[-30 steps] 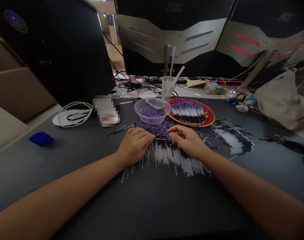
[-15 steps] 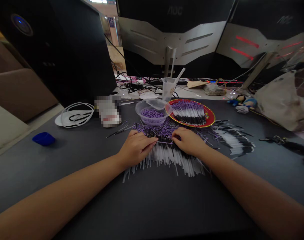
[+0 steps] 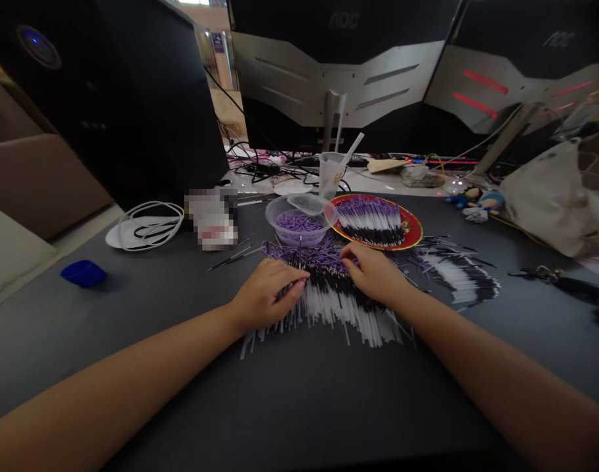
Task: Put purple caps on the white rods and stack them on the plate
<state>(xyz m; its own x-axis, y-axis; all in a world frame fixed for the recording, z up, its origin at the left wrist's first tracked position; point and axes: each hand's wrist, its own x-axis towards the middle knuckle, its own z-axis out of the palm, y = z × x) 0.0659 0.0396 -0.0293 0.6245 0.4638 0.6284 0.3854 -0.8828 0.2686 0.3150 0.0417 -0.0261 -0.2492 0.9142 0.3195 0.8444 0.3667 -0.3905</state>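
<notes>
Head view: both forearms reach in from the bottom, and the action is right at the middle of the desk mat.
Left hand: down on the near-left side of the stick pile, fingers pressed together, lying across the sticks. Can't tell if it's gripping any.
Right hand: on the far-right side of that pile, fingers curled and close together, fingertips down among the purple tips. Can't tell if they're pinching.
Stick pile: right between the hands, on the mat, just below the tub and red plate; the hands cover part of it.
Stick batches: three, with the pile, a neat row on the plate, and a side heap to the right. Far too many sticks to count!
Tub: one, clear plastic, holding purple pieces, its lid sitting tilted across the top.
Cup: one, clear, behind the tub, with one straw leaning out.
Monitors: two, backs to us, and, walling off the far side.
Tower: one PC tower, blocking the view at left.
Left side: one face mask, one blurred packet, one small blue cup.
Right side: one cloth bag, small figures, one set of keys.
</notes>
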